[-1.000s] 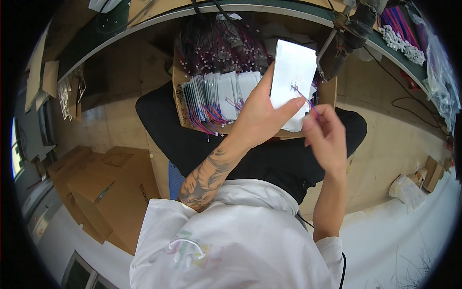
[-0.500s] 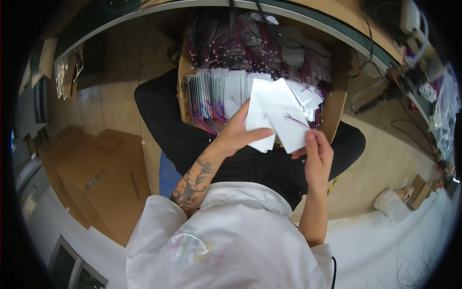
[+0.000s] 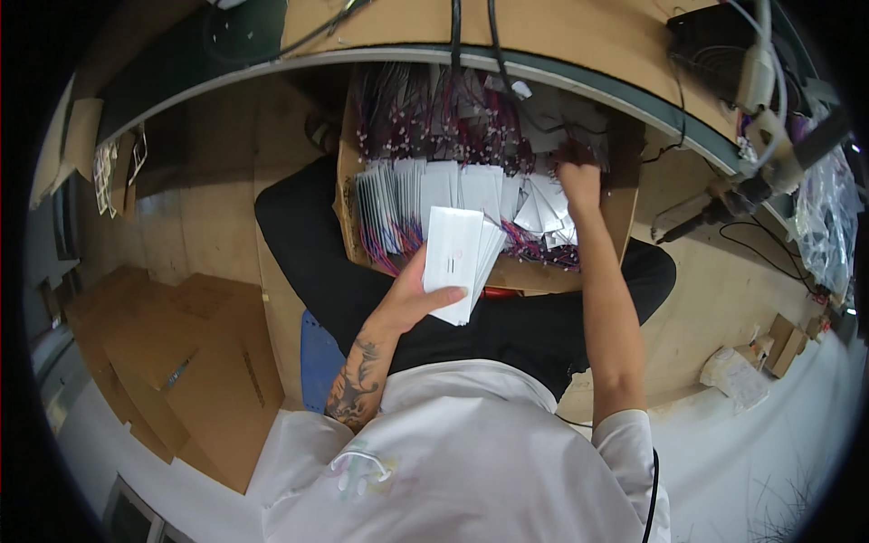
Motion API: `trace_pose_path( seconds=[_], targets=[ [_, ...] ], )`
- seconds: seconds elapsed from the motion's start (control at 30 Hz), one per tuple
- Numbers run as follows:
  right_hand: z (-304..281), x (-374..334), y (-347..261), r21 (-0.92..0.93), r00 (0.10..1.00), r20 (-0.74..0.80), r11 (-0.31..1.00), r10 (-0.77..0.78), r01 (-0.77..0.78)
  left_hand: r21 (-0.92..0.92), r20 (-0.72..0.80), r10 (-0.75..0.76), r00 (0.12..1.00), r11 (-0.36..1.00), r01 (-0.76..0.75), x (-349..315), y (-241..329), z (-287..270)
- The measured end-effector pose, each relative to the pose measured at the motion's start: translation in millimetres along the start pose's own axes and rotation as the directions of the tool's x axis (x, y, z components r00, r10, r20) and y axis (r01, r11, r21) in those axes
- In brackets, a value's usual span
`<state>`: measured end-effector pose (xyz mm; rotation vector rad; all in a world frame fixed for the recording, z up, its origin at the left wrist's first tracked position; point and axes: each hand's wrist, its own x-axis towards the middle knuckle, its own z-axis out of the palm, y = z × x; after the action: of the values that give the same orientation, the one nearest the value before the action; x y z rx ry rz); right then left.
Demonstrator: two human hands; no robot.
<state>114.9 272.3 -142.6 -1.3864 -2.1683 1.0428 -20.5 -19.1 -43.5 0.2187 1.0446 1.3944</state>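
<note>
My left hand [image 3: 412, 294] is closed on a small fanned stack of flat white battery packs [image 3: 454, 258], held over my lap in front of the box, thumb on top. My right hand [image 3: 577, 172] reaches into the far right part of an open cardboard box [image 3: 516, 275]; its fingers are in shadow among the packs there, and I cannot make out their grip. Inside the box, a row of upright white packs [image 3: 389, 204] with red and blue wires fills the near left. Loose, fanned packs [image 3: 540, 206] lie near my right wrist. Farther back are many wires with small white connectors [image 3: 425, 136].
A workbench edge [image 3: 362, 61] arches over the back of the box, with black cables [image 3: 455, 36] hanging down. A clamped tool on an arm [image 3: 724, 206] juts in at the right. Flattened cartons [image 3: 195, 362] lie at the left, and a blue stool [image 3: 317, 362] shows beneath me.
My right hand has let go of the pack it held in front and moved away into the back right of the box. My left hand has come lower and left with the stack.
</note>
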Motion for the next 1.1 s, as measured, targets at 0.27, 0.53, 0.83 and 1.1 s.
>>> trace_pose_path(
  seconds=[0.27, 0.53, 0.83, 1.1],
  targets=[
    [-25, -148, -95, 0.348, 0.879, 0.445, 0.872, 0.169, -0.344, 0.073, -0.055, 0.090, 0.994, 0.994, -0.086, 9, 3, 24],
    [-26, -212, -109, 0.739, 0.865, 0.499, 0.495, 0.056, -0.458, 0.235, -0.073, 0.191, 0.979, 0.957, -0.169, 23, 1, 75],
    [-44, -211, -103, 0.841, 0.907, 0.416, 0.354, 0.060, -0.409, 0.125, -0.006, 0.236, 0.972, 0.964, -0.234, 10, -3, 79],
    [-50, -218, -130, 0.797, 0.803, 0.589, 0.227, -0.087, -0.560, -0.288, 0.433, 0.092, 0.897, 0.957, 0.041, 26, 13, 65]
  ],
)
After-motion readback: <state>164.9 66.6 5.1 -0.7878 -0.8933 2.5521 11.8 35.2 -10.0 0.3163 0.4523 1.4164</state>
